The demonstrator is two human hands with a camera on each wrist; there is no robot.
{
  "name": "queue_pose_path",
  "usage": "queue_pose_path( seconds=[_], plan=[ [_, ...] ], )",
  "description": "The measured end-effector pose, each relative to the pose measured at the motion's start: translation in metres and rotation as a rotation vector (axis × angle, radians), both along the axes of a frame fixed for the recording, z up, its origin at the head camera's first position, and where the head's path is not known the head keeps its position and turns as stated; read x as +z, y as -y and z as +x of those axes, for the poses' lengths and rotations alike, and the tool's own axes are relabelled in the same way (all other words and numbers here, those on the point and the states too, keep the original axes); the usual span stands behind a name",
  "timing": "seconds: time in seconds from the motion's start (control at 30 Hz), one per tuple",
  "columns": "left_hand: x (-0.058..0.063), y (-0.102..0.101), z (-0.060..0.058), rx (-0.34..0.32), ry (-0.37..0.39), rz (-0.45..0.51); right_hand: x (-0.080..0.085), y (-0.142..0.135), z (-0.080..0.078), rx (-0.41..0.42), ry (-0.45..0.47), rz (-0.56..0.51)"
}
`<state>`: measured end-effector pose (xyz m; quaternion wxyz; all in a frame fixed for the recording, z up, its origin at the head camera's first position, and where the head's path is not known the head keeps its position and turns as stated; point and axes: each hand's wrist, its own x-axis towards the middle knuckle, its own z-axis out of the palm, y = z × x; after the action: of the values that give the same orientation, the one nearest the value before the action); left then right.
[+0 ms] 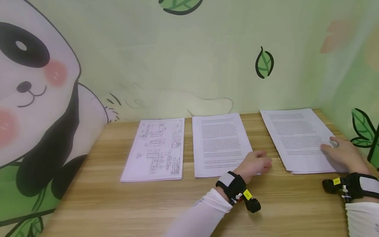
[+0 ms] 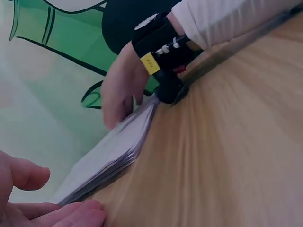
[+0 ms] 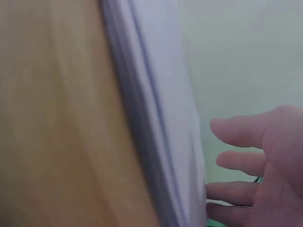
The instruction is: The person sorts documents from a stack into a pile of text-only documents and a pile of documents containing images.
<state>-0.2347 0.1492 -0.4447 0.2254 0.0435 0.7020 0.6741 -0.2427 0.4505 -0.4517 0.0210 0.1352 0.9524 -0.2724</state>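
Three stacks of printed paper lie in a row on the wooden table. My right hand (image 1: pixel 344 154) is at the right edge of the right paper stack (image 1: pixel 293 136), thumb over the top sheet. In the right wrist view the fingers of that hand (image 3: pixel 255 165) are spread beside the layered edge of the stack (image 3: pixel 156 113). My left hand (image 1: pixel 254 165) overlaps the lower right corner of the middle paper stack (image 1: pixel 220 141), its fingers pointing toward the right stack. The left wrist view shows the left fingers (image 2: pixel 75 215) extended low by the right stack's near side (image 2: pixel 113 146).
At the left lies a stack of technical drawings (image 1: pixel 157 149). Behind the wooden table (image 1: pixel 133 207) hangs a green backdrop (image 1: pixel 177 65) with a panda and leaves printed on it. Each wrist wears a black strap with a small camera (image 1: pixel 251 204).
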Motion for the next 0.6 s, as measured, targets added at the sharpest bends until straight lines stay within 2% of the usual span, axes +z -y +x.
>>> queue_pose_path(
  seconds=[0.1, 0.23, 0.4, 0.6],
  plan=[
    [-0.007, -0.017, 0.001, 0.036, 0.065, 0.067, 0.002, 0.001, -0.001, 0.001, -0.007, -0.008],
    [-0.01, -0.027, -0.001, 0.085, 0.096, 0.107, 0.005, 0.006, -0.003, 0.001, -0.028, -0.02],
    [-0.012, -0.03, -0.004, 0.1, 0.087, 0.151, 0.008, 0.014, -0.003, -0.003, -0.057, -0.037],
    [-0.015, -0.027, -0.009, 0.054, 0.028, 0.202, 0.013, 0.025, -0.006, 0.028, -0.095, -0.003]
  ],
)
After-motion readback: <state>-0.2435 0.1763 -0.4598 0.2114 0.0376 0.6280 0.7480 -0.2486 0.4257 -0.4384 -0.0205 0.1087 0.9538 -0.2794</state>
